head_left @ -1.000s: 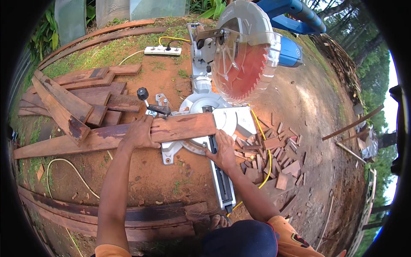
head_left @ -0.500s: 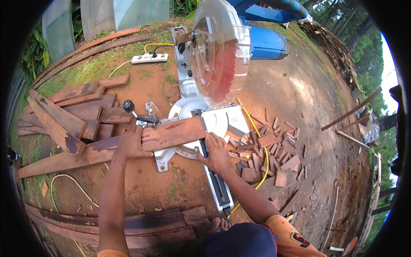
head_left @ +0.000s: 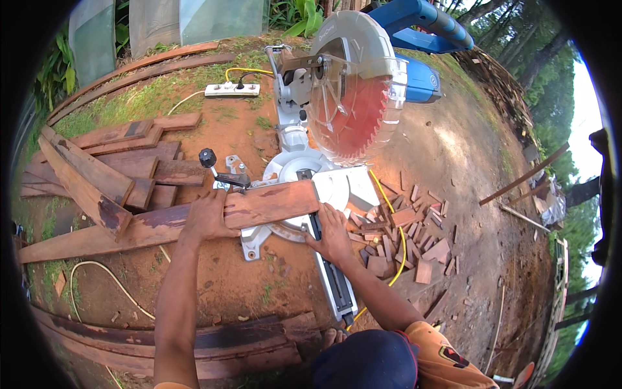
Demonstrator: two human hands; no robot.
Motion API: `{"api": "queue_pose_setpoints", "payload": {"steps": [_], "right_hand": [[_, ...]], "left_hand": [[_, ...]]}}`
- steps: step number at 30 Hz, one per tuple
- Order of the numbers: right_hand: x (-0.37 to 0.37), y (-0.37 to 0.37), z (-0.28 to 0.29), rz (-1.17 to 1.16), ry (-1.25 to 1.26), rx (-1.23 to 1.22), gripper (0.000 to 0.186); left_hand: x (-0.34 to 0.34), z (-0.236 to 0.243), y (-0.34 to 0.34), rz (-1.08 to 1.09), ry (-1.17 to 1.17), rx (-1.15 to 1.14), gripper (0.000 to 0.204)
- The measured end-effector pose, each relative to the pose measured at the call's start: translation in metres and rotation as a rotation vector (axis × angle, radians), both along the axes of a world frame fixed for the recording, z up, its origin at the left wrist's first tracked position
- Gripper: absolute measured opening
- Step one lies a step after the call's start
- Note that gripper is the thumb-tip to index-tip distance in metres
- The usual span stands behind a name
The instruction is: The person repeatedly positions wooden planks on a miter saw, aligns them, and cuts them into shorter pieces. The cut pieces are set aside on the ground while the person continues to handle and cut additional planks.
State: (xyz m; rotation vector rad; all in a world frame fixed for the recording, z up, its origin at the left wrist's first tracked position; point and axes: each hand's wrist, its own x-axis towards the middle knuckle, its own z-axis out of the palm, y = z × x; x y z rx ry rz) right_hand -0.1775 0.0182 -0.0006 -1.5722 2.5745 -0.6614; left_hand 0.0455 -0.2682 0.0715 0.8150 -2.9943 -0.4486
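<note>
A long reddish-brown wooden plank (head_left: 269,204) lies across the silver base (head_left: 295,162) of a miter saw. My left hand (head_left: 208,219) is closed over the plank, fingers at its far edge and thumb along the near one. At the plank's right end is my right hand (head_left: 332,238), its fingers stretched out by the cut end and its thumb apart, above the saw's slotted front arm (head_left: 334,285). Raised over the base is the red saw blade (head_left: 356,123) behind a clear guard. A black-knobbed clamp (head_left: 208,159) stands just behind the plank.
More planks (head_left: 123,168) are stacked at the left, some resting across the held one. Small wood offcuts (head_left: 424,240) lie heaped right of the saw, with a yellow cord (head_left: 403,253) running through them. A white power strip (head_left: 231,90) sits behind. Boards (head_left: 227,343) lie near my feet.
The saw, plank and both hands appear slightly farther right in the picture, as the view has shifted. Both hands keep their places at the plank.
</note>
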Motion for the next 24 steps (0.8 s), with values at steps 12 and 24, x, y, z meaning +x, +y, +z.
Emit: {"api": "queue_pose_setpoints", "payload": {"steps": [12, 24], "right_hand": [[0.0, -0.003, -0.003, -0.032, 0.01, 0.061, 0.092], [-0.078, 0.01, 0.37, 0.089, 0.453, -0.817, 0.064]], "left_hand": [[0.0, 0.001, -0.009, -0.027, -0.067, 0.095, 0.105], [0.003, -0.006, -0.001, 0.067, -0.049, -0.05, 0.111]]}}
